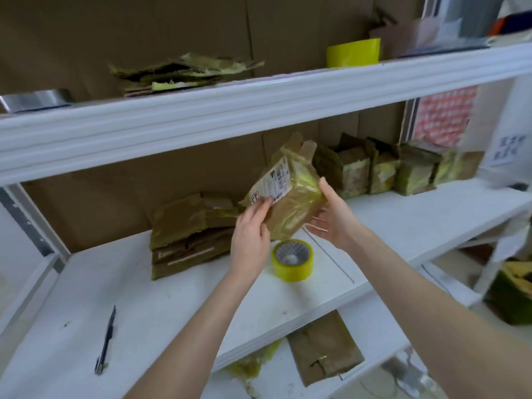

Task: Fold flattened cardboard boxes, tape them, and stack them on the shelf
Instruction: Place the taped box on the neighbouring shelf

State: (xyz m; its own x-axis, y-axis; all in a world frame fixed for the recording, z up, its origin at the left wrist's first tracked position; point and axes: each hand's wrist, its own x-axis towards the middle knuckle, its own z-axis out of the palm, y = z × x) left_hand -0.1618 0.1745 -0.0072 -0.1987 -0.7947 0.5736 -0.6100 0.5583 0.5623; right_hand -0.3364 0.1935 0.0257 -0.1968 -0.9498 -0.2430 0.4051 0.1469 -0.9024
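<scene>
Looking across the white shelf, I've got the row of taped boxes lined up at its back right, and the stack of flattened boxes lying at the back left. Between them, lifted clear of the shelf and tilted, is the folded box (glossy with tape, printed label facing me). Both hands are on it. The left hand lays fairly straight fingers flat on the label face. The right hand spreads open under the other side, thumb up against the box. Just below the box, the yellow tape roll lies flat on the shelf. Near the front left rests a dark pen.
</scene>
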